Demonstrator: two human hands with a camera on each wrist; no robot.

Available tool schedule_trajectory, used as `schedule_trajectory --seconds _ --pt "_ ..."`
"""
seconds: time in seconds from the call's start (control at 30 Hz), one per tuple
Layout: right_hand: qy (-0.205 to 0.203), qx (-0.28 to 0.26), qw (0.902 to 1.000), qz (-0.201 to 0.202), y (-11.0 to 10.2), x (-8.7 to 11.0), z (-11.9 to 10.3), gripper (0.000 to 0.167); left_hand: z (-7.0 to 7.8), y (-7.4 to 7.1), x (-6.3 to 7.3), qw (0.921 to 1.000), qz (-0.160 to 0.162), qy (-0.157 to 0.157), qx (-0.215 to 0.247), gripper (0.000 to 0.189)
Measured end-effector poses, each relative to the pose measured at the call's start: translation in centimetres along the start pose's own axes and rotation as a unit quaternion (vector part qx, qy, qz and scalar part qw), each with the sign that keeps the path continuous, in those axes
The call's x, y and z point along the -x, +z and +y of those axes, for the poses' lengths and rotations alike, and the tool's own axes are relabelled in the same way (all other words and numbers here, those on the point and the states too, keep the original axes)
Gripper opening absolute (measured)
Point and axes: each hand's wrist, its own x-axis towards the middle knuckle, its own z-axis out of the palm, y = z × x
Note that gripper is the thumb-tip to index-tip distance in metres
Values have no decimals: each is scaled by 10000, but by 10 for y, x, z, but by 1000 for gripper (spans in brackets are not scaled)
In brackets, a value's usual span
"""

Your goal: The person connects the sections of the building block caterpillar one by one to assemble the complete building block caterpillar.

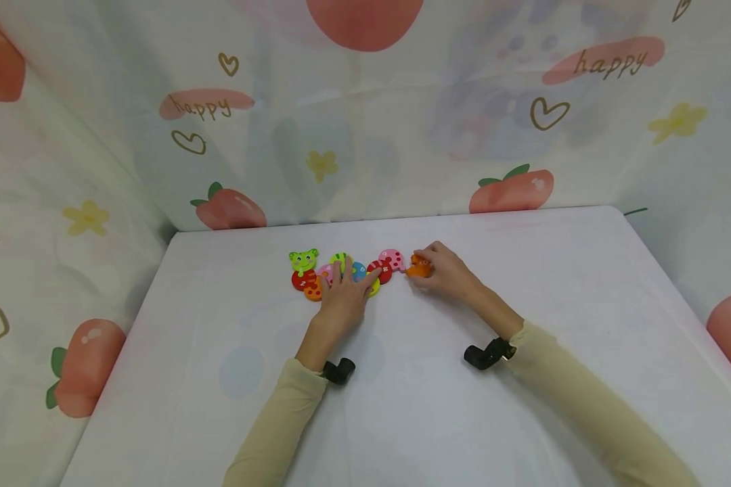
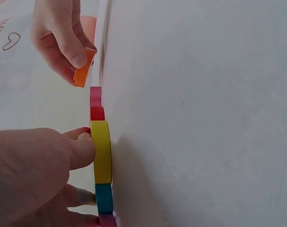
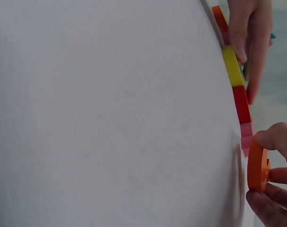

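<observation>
A row of joined, colourful caterpillar puzzle pieces lies on the white table, starting at the left with a smiling green head piece (image 1: 303, 259). After it come a red piece marked 2 (image 1: 303, 279), a spotted orange piece (image 1: 313, 291) and several more, ending in a spotted pink piece (image 1: 392, 260). My left hand (image 1: 344, 301) rests on the middle of the row, its fingers spread and hiding parts of it. Just right of the pink piece, my right hand (image 1: 449, 274) pinches a loose orange puzzle piece (image 3: 257, 163) between thumb and fingers, tilted on edge.
The table (image 1: 402, 406) is covered with a white cloth. Behind it hangs a printed curtain (image 1: 371, 135) close to the far edge. Small black wrist cameras, one on the left wrist (image 1: 340, 371) and one on the right wrist (image 1: 489, 354), stick out over the table.
</observation>
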Motion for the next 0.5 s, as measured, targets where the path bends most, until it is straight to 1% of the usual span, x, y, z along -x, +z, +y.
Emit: schedule_trajectory --seconds 0.17,0.33,0.5 --pt "223 19 9995 208 9 3 -8 56 -2 0 0 9999 32 79 129 54" --pt "201 101 9991 364 14 -1 -14 56 -3 -2 0 9998 22 148 127 53" --pt "256 323 9984 378 16 -5 -19 57 -2 -3 -1 9998 -9 133 142 52"
